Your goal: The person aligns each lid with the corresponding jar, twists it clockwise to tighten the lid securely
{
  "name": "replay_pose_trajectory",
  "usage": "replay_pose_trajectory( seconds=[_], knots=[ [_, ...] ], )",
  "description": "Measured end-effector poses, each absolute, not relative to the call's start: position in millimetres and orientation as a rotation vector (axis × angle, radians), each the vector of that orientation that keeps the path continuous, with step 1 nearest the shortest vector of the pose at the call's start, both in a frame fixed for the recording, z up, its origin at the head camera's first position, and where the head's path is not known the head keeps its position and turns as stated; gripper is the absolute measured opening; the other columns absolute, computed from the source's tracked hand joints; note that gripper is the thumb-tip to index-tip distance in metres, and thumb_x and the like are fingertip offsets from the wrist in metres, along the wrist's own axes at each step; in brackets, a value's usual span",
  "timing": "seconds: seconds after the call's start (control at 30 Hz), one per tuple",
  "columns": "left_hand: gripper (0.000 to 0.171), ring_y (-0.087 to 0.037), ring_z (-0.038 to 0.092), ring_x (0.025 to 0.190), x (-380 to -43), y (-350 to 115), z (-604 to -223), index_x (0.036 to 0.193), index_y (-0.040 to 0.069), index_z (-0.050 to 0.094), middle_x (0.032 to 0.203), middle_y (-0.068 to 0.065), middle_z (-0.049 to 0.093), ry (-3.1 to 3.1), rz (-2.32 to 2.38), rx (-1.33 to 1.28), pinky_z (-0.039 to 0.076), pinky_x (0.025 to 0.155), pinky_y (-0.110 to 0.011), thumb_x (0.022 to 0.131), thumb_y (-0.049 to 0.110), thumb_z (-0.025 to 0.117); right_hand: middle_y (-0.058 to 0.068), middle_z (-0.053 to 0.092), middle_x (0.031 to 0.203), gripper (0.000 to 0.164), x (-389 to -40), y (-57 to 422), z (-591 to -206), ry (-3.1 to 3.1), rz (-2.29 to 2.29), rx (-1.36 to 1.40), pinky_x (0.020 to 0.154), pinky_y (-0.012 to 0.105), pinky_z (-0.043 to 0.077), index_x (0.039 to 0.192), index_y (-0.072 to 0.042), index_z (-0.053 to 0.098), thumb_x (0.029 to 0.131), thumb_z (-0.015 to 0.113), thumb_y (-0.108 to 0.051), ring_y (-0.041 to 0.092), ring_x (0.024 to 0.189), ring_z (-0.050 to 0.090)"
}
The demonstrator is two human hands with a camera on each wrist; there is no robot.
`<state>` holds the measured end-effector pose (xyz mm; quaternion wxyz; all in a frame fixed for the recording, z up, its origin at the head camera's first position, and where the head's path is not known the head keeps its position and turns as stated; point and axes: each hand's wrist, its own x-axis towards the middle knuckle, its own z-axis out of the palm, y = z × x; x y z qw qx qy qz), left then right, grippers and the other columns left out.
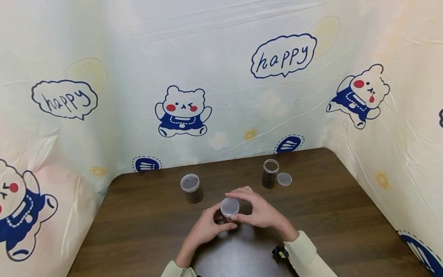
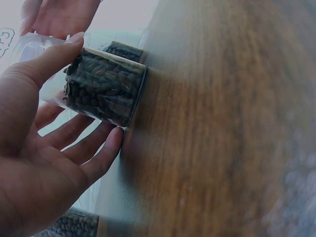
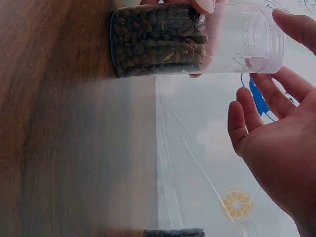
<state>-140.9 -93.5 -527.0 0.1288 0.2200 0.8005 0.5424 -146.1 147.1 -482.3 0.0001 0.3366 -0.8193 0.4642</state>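
Note:
A clear plastic jar (image 3: 158, 42), partly filled with dark coffee beans, stands upright on the table in front of the person. The left hand (image 1: 207, 227) holds the jar's body, thumb on the near side and fingers around the far side. A translucent screw lid (image 1: 230, 207) sits on the jar's mouth. At its rim is the right hand (image 1: 258, 208), which pinches the lid between thumb and fingers. In the right wrist view the lid's edge (image 3: 276, 44) shows between that thumb and the fingertips.
Behind and to the left stands a lidded jar (image 1: 194, 194) of dark contents. Back right is an uncovered jar (image 1: 269, 180) with dark contents, a loose lid (image 1: 285, 179) lying beside it. Printed sheeting (image 1: 225, 77) borders the brown table (image 1: 332, 215) at the back and sides.

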Motion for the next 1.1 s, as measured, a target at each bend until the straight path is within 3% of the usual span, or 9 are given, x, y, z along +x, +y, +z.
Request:
replay_pose_trajectory(
  seconds=[0.3,0.47,0.6,0.87,1.1],
  knots=[
    [0.054,-0.009,0.072,0.104,-141.1,-93.6,-526.4,0.132,0.027,0.066,0.121,0.0,0.073,2.328,1.585,0.633,0.06,0.091,-0.028,0.085,0.033,0.09,-0.008,0.066,0.134,0.059,-146.7,142.1,-483.9,-2.524,1.408,1.051,0.103,0.037,0.051,0.142,-0.028,0.065,0.088,0.087,-0.033,0.011,0.123,0.054],
    [0.057,-0.01,0.071,0.114,-140.7,-93.1,-526.0,0.136,0.029,0.065,0.131,0.0,0.072,2.33,1.592,0.629,0.059,0.095,-0.026,0.085,0.034,0.09,-0.007,0.066,0.119,0.054,-147.6,135.1,-485.7,-2.46,1.378,1.022,0.094,0.033,0.053,0.129,-0.022,0.068,0.083,0.091,-0.036,0.01,0.112,0.058],
    [0.058,-0.012,0.072,0.115,-140.6,-92.7,-525.4,0.137,0.028,0.064,0.131,0.001,0.072,2.334,1.584,0.622,0.058,0.096,-0.024,0.085,0.035,0.09,-0.008,0.063,0.112,0.053,-146.5,133.0,-486.3,-2.476,1.358,0.976,0.091,0.036,0.055,0.123,-0.021,0.066,0.081,0.092,-0.04,0.007,0.104,0.058],
    [0.055,-0.011,0.07,0.113,-141.1,-93.1,-525.5,0.137,0.024,0.064,0.127,0.001,0.073,2.362,1.549,0.636,0.059,0.098,-0.029,0.089,0.034,0.087,-0.008,0.06,0.134,0.077,-145.5,138.5,-486.1,-2.559,1.377,1.003,0.101,0.047,0.055,0.147,-0.023,0.054,0.082,0.092,-0.041,0.008,0.12,0.058],
    [0.054,-0.008,0.072,0.105,-141.1,-93.1,-526.9,0.133,0.028,0.066,0.123,0.001,0.073,2.337,1.578,0.638,0.061,0.093,-0.029,0.085,0.035,0.09,-0.001,0.059,0.146,0.064,-145.5,142.3,-484.2,-2.511,1.438,1.102,0.106,0.047,0.052,0.148,-0.024,0.055,0.091,0.084,-0.027,0.016,0.129,0.056]
  ],
)
